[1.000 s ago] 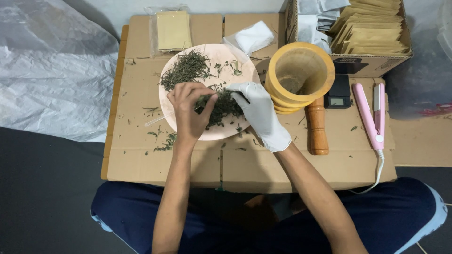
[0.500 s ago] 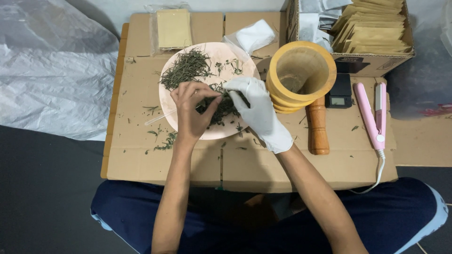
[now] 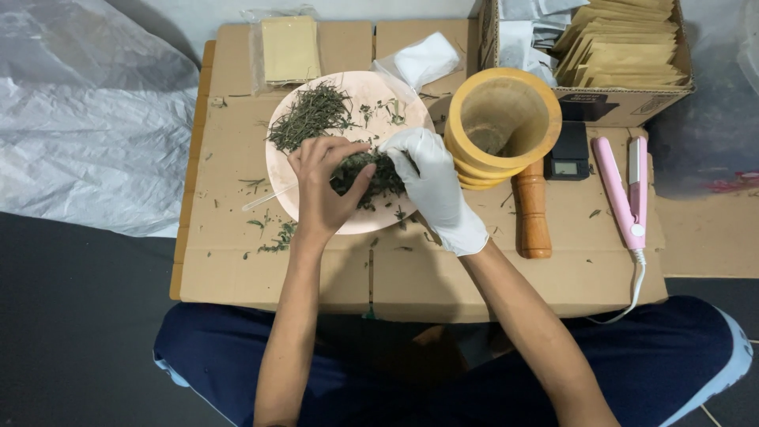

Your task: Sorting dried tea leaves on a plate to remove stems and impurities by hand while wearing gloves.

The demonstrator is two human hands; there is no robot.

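Even, soft overhead light; sharp focus, faint shadows.

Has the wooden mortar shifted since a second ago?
No. The wooden mortar stands in the same spot beside the pestle and small black scale.

herbs (image 3: 316, 115) lie on the plate (image 3: 371, 88), mortar (image 3: 502, 126) right of it, pestle (image 3: 533, 207) beside.

2 hands: left hand (image 3: 324, 186) bare, right hand (image 3: 433, 183) w/ 1 white glove. 1 pink plate (image 3: 371, 88), centre. 2 herb piles (image 3: 312, 113) on it. 1 mortar (image 3: 502, 126) + 1 pestle (image 3: 532, 209), right of centre. 1 scale (image 3: 568, 158). 1 pink sealer (image 3: 624, 194), right. 1 box (image 3: 617, 103) of packets, upper right.
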